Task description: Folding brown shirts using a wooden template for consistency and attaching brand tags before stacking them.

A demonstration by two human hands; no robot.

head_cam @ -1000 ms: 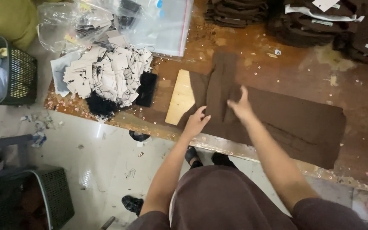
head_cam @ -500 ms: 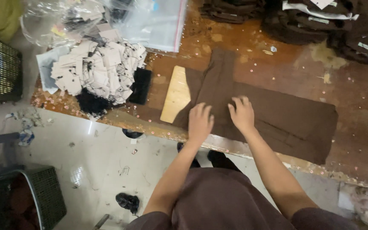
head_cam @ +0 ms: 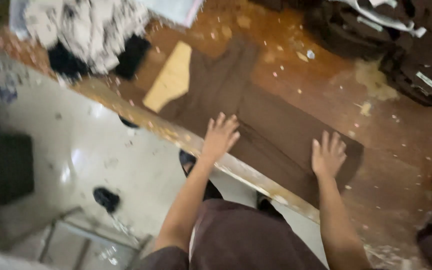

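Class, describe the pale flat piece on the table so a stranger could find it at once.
Start at the worn wooden table. Under both hands lies a flat brown garment; follow it to its far left end. There lies the cardboard sheet, the only pale yellow, stiff, straight-edged thing among dark cloth.

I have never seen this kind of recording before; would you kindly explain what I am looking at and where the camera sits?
There is no machine here: a person works with two bare hands, and the single camera is worn on that person's head, looking down, so the arms reach into the picture from below. The left hand and the right hand both lie flat, fingers spread, on a folded dark brown garment spread on a worn wooden table. Neither hand grips anything. A pale flat board pokes out from under the cloth. A heap of pale paper tags lies far left, more dark clothing far right. The picture is motion-blurred.
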